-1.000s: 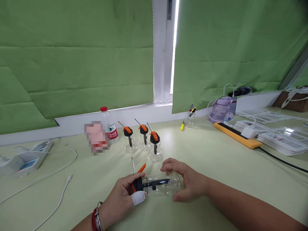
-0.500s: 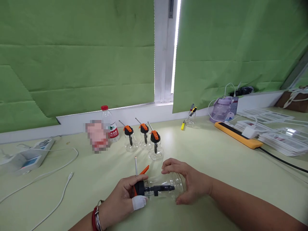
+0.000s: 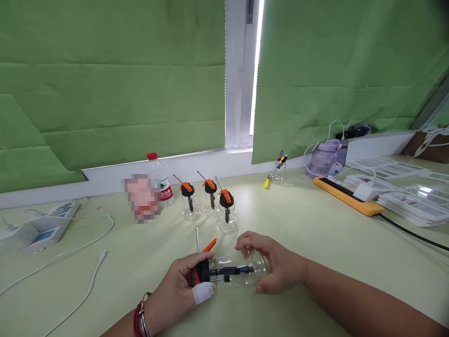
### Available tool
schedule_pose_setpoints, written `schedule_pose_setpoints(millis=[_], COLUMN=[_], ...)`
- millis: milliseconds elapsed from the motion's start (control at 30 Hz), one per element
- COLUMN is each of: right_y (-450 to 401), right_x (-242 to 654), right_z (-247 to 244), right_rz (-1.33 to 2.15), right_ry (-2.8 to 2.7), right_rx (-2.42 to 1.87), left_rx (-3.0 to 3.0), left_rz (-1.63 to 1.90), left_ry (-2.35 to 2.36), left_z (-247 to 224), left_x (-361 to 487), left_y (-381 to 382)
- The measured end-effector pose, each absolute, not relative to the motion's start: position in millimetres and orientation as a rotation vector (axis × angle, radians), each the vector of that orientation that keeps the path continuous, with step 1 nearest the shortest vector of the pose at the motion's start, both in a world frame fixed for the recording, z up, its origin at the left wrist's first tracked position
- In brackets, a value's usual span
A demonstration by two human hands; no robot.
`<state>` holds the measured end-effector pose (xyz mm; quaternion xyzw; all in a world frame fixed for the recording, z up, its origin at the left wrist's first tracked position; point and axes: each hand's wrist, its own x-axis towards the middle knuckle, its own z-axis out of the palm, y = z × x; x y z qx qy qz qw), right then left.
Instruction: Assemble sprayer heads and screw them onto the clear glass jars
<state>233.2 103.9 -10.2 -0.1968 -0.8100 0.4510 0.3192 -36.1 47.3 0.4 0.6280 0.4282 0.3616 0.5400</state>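
A clear glass jar (image 3: 242, 262) lies on its side in front of me, its base to the right. Its black and orange pump head (image 3: 202, 271) has a metal tube pointing up, and dark parts show inside the glass. My left hand (image 3: 182, 283), its thumb wrapped in white tape, is closed round the pump head. Curved round the base end of the jar, my right hand (image 3: 277, 264) holds it between thumb and fingers. Beyond the hands stand three similar glass jars with orange and black tops, the nearest one (image 3: 227, 213) at the right.
A red-capped bottle (image 3: 164, 189) is beside a blurred pink item (image 3: 142, 196). White cables and a power strip (image 3: 58, 224) lie left. Rightward are a yellow screwdriver (image 3: 267, 182), a purple jug (image 3: 322, 159), an orange power strip (image 3: 345, 195) and stacked white frames (image 3: 417, 206).
The jar has turned slightly about its long axis, shifting the parts seen inside. Both hands stay round it in nearly the same places.
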Motion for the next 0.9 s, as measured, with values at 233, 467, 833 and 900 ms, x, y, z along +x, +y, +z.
schedule_pose_setpoints(millis=[233, 467, 833, 900], right_y=[102.1, 100.4, 101.1, 103.2], right_x=[232.1, 227.5, 228.8, 231.8], right_z=[-12.2, -13.8, -8.8, -12.4], right_rz=[1.652, 1.865, 1.622, 1.541], right_ry=[-1.901, -1.732, -1.87, -1.932], right_rx=[-0.579, -0.581, -0.553, -0.561], left_rx=[1.677, 1.877, 1.626, 1.596], left_rz=[0.902, 0.981, 1.006, 1.005], left_ry=[1.069, 1.068, 1.143, 1.15], left_z=[-2.3, 5.3, 0.4, -0.5], left_x=[-35.6, -29.9, -33.1, -34.2], left_y=[43.8, 41.9, 49.4, 50.5])
